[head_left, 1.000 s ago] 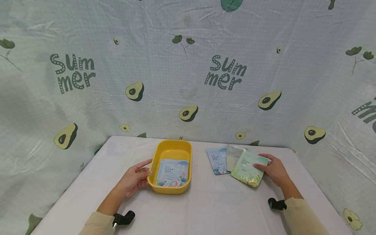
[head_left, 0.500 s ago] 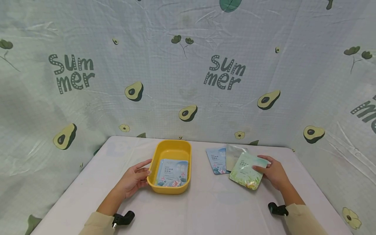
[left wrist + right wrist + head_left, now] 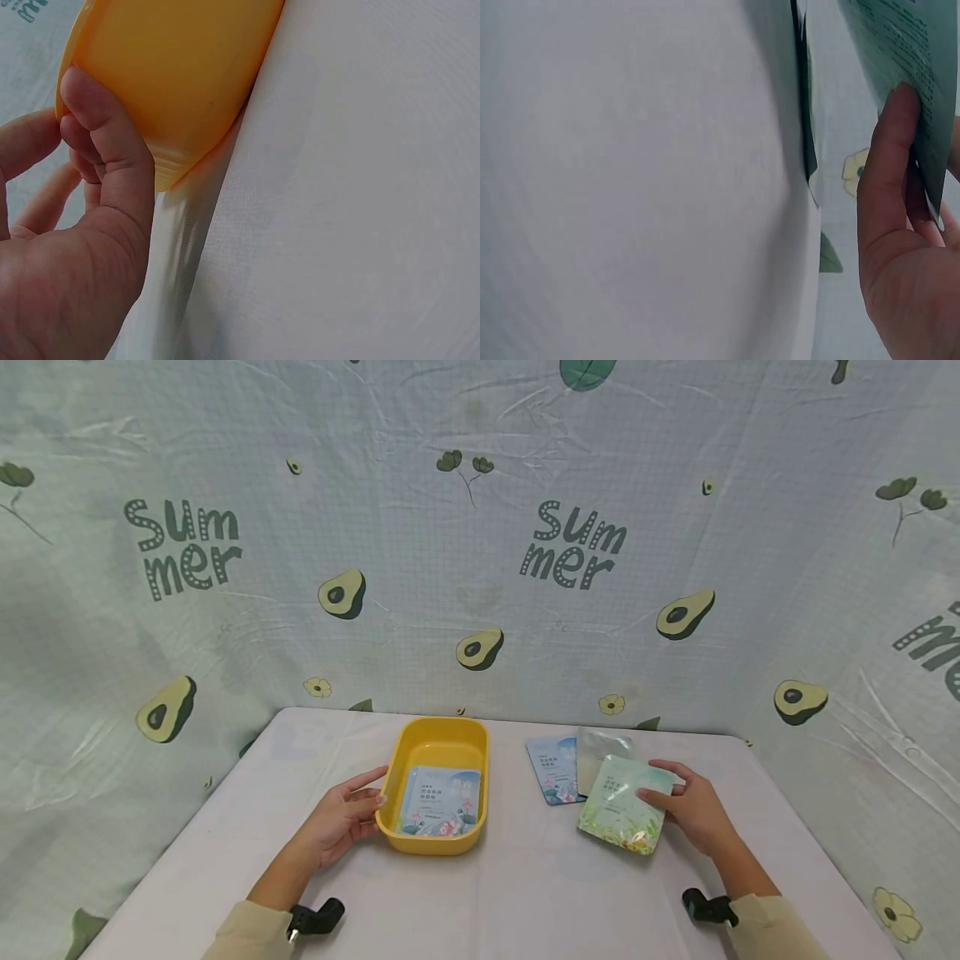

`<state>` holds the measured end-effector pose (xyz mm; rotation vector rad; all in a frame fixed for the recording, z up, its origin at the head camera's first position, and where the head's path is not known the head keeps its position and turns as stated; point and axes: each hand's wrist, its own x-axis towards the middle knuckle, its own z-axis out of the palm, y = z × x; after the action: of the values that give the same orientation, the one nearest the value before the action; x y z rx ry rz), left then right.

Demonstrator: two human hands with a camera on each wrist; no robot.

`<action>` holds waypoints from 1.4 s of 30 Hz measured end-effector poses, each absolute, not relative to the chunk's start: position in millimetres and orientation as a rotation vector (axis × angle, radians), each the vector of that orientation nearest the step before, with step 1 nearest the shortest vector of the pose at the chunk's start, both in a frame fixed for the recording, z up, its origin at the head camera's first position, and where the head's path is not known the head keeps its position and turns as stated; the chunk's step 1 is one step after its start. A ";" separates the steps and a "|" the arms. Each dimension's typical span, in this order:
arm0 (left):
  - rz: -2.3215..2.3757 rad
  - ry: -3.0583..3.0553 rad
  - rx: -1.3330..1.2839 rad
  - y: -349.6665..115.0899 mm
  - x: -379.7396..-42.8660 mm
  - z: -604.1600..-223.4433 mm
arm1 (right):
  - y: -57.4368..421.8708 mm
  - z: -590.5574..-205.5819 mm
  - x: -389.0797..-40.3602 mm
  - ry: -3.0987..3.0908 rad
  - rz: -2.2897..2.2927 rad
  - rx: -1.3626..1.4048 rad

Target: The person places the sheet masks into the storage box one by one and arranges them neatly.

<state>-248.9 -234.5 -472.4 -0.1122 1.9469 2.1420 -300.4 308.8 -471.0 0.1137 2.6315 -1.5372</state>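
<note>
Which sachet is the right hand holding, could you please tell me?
The green sachet, pinched at its edge by the right hand; the blue sachets and the pale one lie unheld.

Left hand grips yellow container at rim, on white table; beyond table's edge, pale backdrop with green lettering.

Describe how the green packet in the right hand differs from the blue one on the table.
The green packet is pinched in the right hand, while the blue packet lies on the table. The green packet has leafy artwork along its bottom; the blue packet has pink flowers. Both are flat and carry printed text.
</note>
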 end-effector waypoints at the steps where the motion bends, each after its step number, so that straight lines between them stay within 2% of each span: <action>1: 2.143 1.947 -0.114 -234.2 -248.9 -472.4 | 307.4 -470.7 -299.1 2.628 -1.539 0.108; 42: 2.165 1.928 -0.105 -235.2 -248.0 -473.2 | 262.8 -471.4 -281.4 2.313 -1.885 0.017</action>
<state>-248.0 -235.2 -473.2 -0.1045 1.9276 2.1646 -281.4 262.8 -471.4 0.0173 2.3132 -1.8846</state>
